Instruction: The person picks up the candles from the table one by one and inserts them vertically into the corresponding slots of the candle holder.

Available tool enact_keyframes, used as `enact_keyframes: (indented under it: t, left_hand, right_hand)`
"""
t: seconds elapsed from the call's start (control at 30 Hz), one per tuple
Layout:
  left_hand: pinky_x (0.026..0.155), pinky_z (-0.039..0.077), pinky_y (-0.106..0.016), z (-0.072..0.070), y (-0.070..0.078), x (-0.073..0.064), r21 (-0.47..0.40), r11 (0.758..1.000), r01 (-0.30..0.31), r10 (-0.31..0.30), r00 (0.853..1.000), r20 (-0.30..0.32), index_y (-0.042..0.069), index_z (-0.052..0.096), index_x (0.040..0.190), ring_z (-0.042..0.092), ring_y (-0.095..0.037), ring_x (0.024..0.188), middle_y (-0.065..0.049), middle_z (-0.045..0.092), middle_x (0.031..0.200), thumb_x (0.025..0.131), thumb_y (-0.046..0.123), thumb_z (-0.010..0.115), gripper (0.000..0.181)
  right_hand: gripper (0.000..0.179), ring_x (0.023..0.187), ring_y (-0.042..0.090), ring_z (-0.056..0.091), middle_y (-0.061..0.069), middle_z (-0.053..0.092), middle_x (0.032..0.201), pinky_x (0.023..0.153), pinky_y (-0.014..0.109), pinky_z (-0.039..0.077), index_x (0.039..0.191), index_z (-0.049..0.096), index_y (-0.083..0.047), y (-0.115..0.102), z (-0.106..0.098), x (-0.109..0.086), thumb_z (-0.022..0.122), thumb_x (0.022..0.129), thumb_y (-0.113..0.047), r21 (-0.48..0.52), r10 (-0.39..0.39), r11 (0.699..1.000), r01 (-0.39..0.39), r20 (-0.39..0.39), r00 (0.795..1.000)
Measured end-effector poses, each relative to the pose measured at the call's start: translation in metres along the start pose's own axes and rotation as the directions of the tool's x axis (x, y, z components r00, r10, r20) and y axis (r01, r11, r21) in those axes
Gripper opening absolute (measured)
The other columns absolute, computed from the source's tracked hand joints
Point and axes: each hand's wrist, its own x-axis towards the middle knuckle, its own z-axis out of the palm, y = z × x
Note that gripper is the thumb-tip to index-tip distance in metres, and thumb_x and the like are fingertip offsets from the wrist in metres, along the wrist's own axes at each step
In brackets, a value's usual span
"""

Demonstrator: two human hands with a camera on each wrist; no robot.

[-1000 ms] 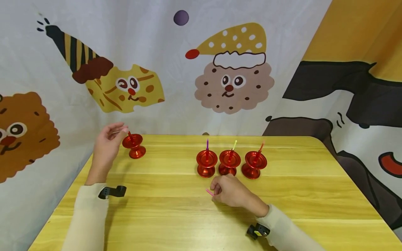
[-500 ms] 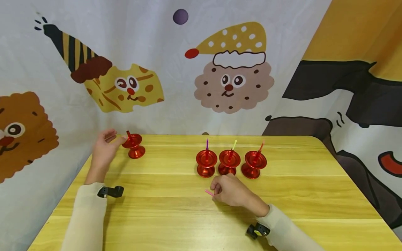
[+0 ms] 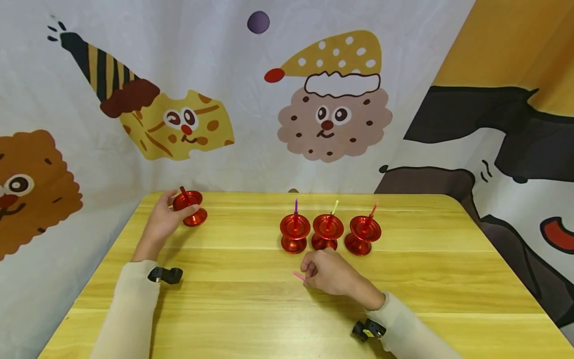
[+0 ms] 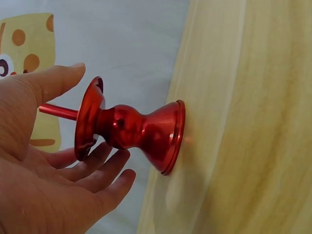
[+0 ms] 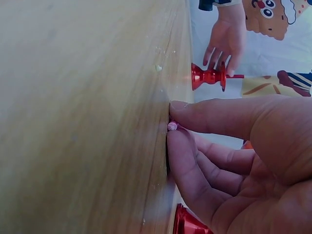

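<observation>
At the table's back left, my left hand (image 3: 163, 218) is spread around a shiny red candle holder (image 3: 195, 216), which stands upright on its base. In the left wrist view, the thumb (image 4: 61, 80) lies over the dish side, while the other fingers (image 4: 108, 175) extend beneath the dish and beside the stem. A thin red tube (image 4: 58, 111) rises from the dish. My right hand (image 3: 332, 271) is low over the table's middle, pinching a small pink candle (image 3: 298, 275) between thumb and forefinger. The right wrist view shows the candle end-on (image 5: 172, 126) between the fingertips.
Three more red holders stand in a row behind my right hand, bearing a purple candle (image 3: 296, 206), a yellow candle (image 3: 334, 207) and an orange candle (image 3: 373, 210). A cartoon-printed cloth (image 3: 255, 174) hangs behind the wooden table (image 3: 242, 304).
My left hand first drew slightly back from the left holder's tube, then moved right and lower around its dish. My right hand keeps still with the pink candle.
</observation>
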Motion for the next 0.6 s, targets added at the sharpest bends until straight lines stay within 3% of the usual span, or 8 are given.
enact_keyframes:
  t: [0.3, 0.6]
  left_hand:
    - [0.125, 0.032, -0.066, 0.0027, -0.0008, -0.0011, 0.042, 0.999, -0.006, 0.006, 1.000, 0.019, -0.008, 0.011, 0.173, 0.029, -0.054, 0.158, -0.036, 0.020, 0.175, 0.109, 0.035, 0.071, 0.097]
    - [0.121, 0.039, -0.063, 0.0017, 0.0003, -0.0027, 0.014, 1.000, -0.014, 0.013, 0.997, 0.075, -0.008, 0.016, 0.172, 0.039, -0.053, 0.152, -0.037, 0.029, 0.171, 0.108, 0.034, 0.073, 0.095]
  right_hand:
    - [0.022, 0.074, 0.002, 0.066, -0.011, 0.070, 0.078, 0.074, 0.027, 0.057, 0.094, 0.075, -0.006, 0.0006, -0.0004, 0.0005, 0.092, 0.084, 0.002, -0.010, -0.009, 1.000, 0.009, -0.003, 1.000]
    - [0.018, 0.072, 0.000, 0.065, -0.010, 0.070, 0.076, 0.071, 0.025, 0.056, 0.091, 0.075, -0.007, 0.0016, -0.0001, 0.0014, 0.086, 0.083, 0.006, -0.027, -0.037, 0.999, 0.036, -0.021, 0.999]
